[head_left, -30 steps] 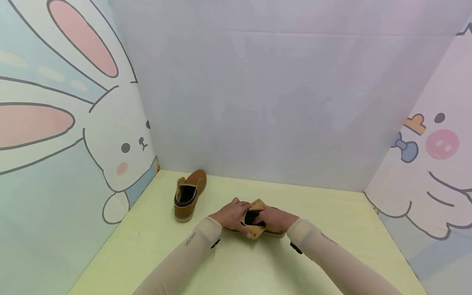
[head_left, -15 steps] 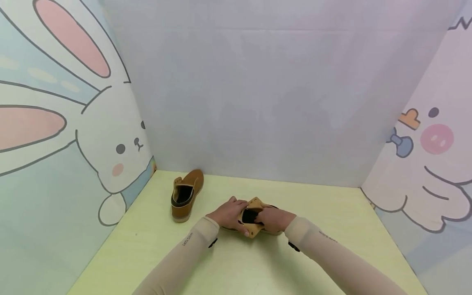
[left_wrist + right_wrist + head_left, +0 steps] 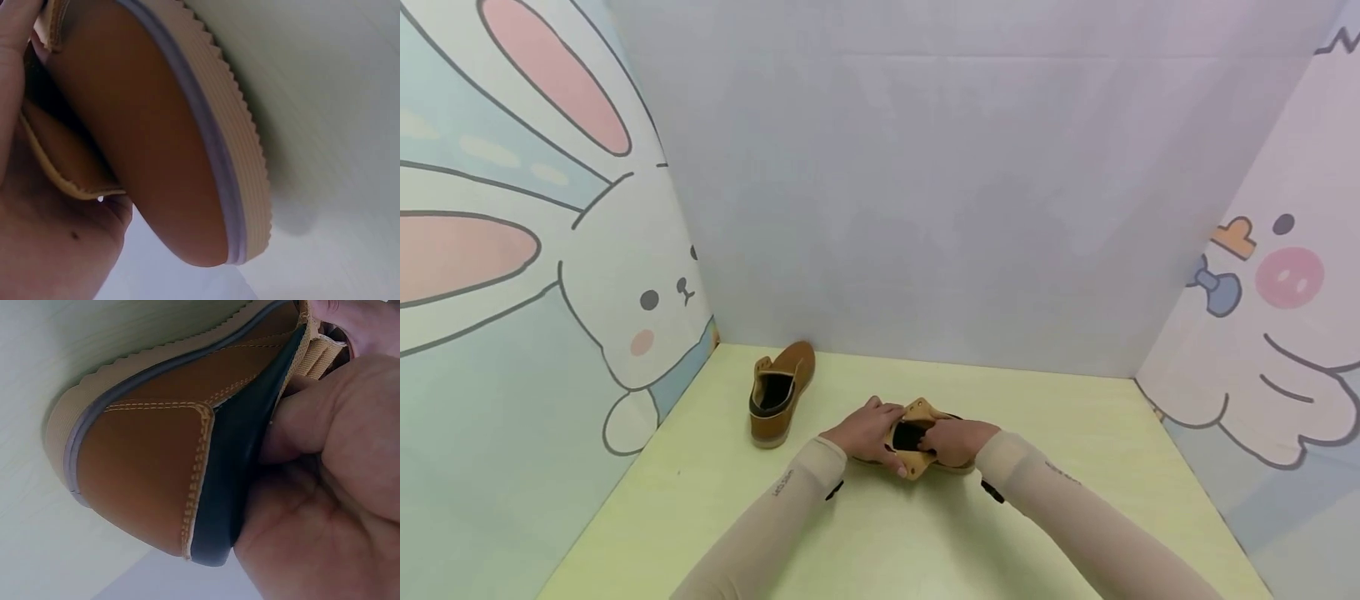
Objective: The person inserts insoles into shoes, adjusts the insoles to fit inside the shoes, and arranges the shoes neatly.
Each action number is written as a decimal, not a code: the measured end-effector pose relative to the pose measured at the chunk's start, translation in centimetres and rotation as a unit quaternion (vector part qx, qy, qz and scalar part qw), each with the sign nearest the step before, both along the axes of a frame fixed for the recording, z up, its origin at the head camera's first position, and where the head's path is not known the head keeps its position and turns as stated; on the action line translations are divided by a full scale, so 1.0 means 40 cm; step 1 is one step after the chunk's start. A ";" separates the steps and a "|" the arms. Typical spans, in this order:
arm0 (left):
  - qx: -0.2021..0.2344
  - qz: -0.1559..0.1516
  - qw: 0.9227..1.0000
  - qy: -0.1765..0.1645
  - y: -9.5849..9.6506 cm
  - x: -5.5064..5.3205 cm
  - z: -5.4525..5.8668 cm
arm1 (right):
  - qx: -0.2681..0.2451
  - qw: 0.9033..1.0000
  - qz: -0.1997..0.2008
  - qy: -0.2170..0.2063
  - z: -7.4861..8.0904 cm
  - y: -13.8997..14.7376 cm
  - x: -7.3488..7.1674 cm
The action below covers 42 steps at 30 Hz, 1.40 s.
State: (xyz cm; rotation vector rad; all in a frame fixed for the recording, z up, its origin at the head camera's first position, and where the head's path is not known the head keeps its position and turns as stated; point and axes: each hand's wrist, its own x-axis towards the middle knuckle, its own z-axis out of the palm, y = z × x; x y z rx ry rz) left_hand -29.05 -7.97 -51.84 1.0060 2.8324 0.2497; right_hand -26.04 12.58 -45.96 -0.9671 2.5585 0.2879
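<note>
A brown leather shoe [image 3: 916, 463] with eyelet flaps spread apart sits on the pale table, its toe to the left and heel to the right. My left hand [image 3: 863, 432] straddles its front, gripping the flaps between thumb and fingers. The rounded toe [image 3: 144, 144] and ridged pale sole show in the left wrist view. From the heel side, my right hand [image 3: 961, 440] reaches over the dark padded collar [image 3: 234, 456], fingers curled down into the opening. Those fingertips are hidden inside the shoe.
A matching brown shoe [image 3: 793, 363] stands at the back left of the pale yellow-green table [image 3: 1060, 500], toe toward the back wall. Grey fabric [image 3: 910, 208] closes off the back. Printed side panels with a rabbit [image 3: 617, 283] and a chick-like figure [image 3: 1247, 367] flank the table.
Both hands stay at the same shoe with almost no movement. The view shifts slightly. My right wrist turns a little, and the other shoe stays put.
</note>
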 end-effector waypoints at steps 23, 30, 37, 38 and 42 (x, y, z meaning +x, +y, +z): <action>0.009 -0.001 1.000 -0.005 0.000 0.016 -0.006 | -0.061 0.996 -0.056 0.012 0.016 -0.006 0.035; 0.018 -0.005 1.000 0.000 0.000 0.011 -0.010 | -0.030 0.996 -0.087 0.023 0.023 -0.015 0.039; 0.012 -0.004 1.000 0.004 -0.002 -0.001 -0.013 | 0.024 0.994 -0.061 0.087 0.035 -0.036 0.039; 0.010 -0.005 1.000 0.005 -0.002 -0.002 -0.013 | 0.028 0.994 -0.068 0.080 0.035 -0.037 0.037; 0.012 -0.004 1.000 0.006 -0.002 -0.004 -0.014 | 0.045 0.994 -0.083 0.060 0.038 -0.037 0.032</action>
